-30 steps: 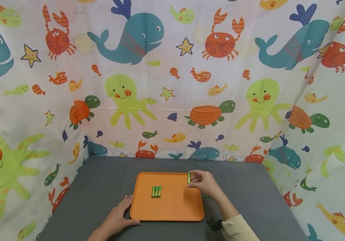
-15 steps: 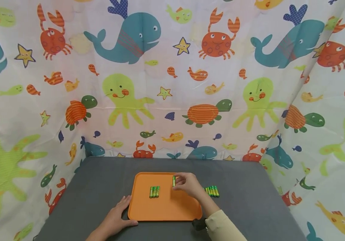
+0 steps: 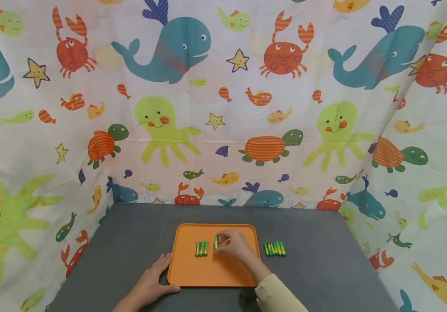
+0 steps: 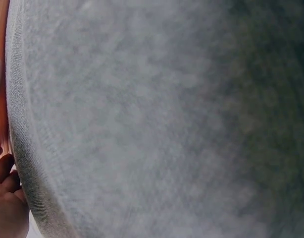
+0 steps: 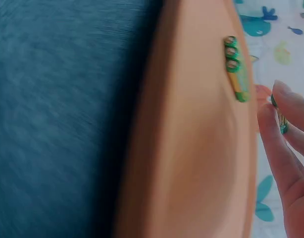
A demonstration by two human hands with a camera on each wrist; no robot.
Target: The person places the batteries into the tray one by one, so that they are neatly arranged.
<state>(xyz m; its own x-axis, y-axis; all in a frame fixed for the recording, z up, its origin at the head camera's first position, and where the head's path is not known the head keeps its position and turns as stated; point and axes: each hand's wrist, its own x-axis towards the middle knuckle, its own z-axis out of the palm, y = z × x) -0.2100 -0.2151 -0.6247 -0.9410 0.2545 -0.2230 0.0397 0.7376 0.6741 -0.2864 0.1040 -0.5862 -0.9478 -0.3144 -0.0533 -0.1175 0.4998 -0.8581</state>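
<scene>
An orange tray (image 3: pixel 192 273) lies on the grey table. Three green-and-yellow batteries (image 3: pixel 202 249) lie side by side on its left half, also visible in the right wrist view as a row of batteries (image 5: pixel 232 64). My right hand (image 3: pixel 236 248) pinches one more battery (image 3: pixel 216 242) between thumb and fingers, over the tray a little right of that row. In the right wrist view the pinched battery (image 5: pixel 280 116) shows between the fingertips. My left hand (image 3: pixel 151 279) rests at the tray's left edge, fingers along the side and thumb at the front corner.
To the right of the tray, several batteries (image 3: pixel 275 248) lie in a row on the grey tabletop (image 3: pixel 309 264). A white curtain (image 3: pixel 223 151) printed with sea animals closes off the back and both sides.
My right hand has carried the pinched battery left from the tray's right edge to near the three batteries, uncovering the row on the table. My left hand has stayed at the tray.
</scene>
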